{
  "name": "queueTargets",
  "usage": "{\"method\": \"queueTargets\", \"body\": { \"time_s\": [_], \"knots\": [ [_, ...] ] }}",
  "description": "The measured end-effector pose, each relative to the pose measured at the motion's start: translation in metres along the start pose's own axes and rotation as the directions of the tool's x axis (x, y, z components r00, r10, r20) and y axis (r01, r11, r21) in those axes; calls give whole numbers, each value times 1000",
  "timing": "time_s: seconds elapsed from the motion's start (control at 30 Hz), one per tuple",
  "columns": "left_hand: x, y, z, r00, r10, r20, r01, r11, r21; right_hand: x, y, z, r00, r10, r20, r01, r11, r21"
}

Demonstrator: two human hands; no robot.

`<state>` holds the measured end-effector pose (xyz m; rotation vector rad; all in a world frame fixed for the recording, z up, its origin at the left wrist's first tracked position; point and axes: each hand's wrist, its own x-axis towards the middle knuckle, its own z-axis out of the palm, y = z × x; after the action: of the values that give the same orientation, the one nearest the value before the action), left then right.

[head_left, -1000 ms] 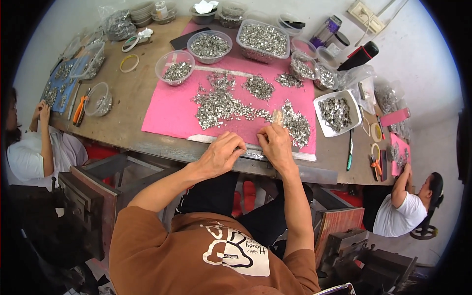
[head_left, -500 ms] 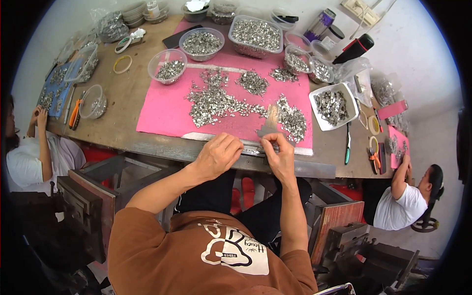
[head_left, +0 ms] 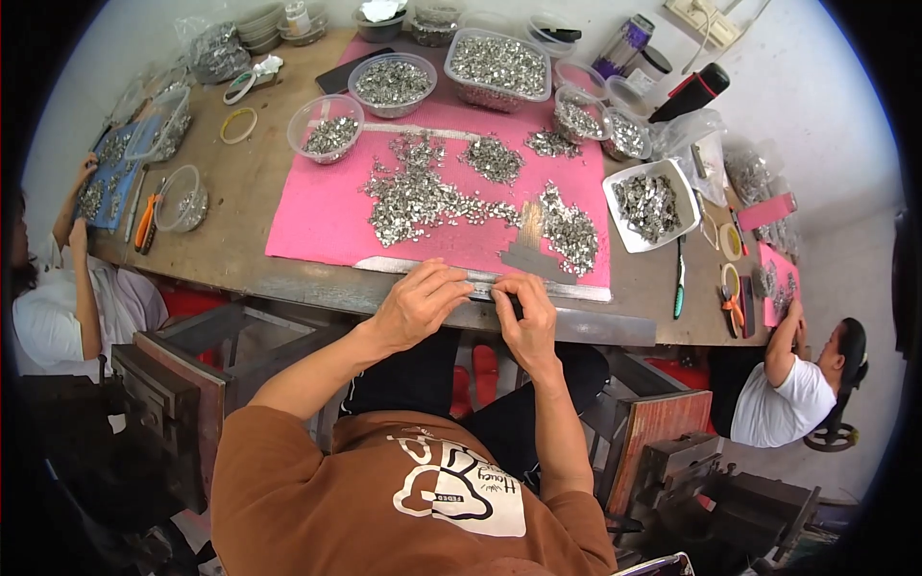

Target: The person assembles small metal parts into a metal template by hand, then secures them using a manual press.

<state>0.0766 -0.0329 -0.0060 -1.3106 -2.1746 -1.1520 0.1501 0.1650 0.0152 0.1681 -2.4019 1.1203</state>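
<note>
My left hand (head_left: 423,301) is closed at the bench's front edge, fingertips pinched beside a narrow metal strip (head_left: 562,289). Close on its right is my right hand (head_left: 524,309), thumb and fingers curled together over the same strip. Whatever lies between the fingertips of either hand is too small or hidden to name. Beyond them a pink mat (head_left: 317,216) carries heaps of small shiny metal pieces (head_left: 413,206), with another heap (head_left: 571,230) on the right. A grey patch (head_left: 528,257) on the mat lies just past my right hand.
Plastic tubs of metal pieces (head_left: 394,84) line the mat's far side. A white tray (head_left: 634,230) stands right, with a green-handled tool (head_left: 680,288) nearby. Orange-handled pliers (head_left: 146,228) lie left. A co-worker (head_left: 783,394) sits at right, another (head_left: 72,298) at left.
My right hand has come down from the grey patch to the bench edge, nearer my left hand, which has barely moved. The left co-worker's one hand has reached forward to the blue mat.
</note>
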Motion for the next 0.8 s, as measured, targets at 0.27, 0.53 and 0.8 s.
{"method": "queueTargets", "body": {
  "time_s": [0.27, 0.53, 0.8],
  "knots": [
    [15, 0, -7, 994, -103, 32, 106, 990, -95, 0, -8, -1, 960, -276, 57, 278, 897, -344],
    [64, -50, -8, 997, -71, -36, 71, 997, -7, 22, 18, -9, 993, -108, 57, 115, 980, -161],
    [87, -125, -27, 992, -103, -78, 114, 983, 141, 61, 45, -4, 963, -169, 209, 226, 931, -286]
  ]
}}
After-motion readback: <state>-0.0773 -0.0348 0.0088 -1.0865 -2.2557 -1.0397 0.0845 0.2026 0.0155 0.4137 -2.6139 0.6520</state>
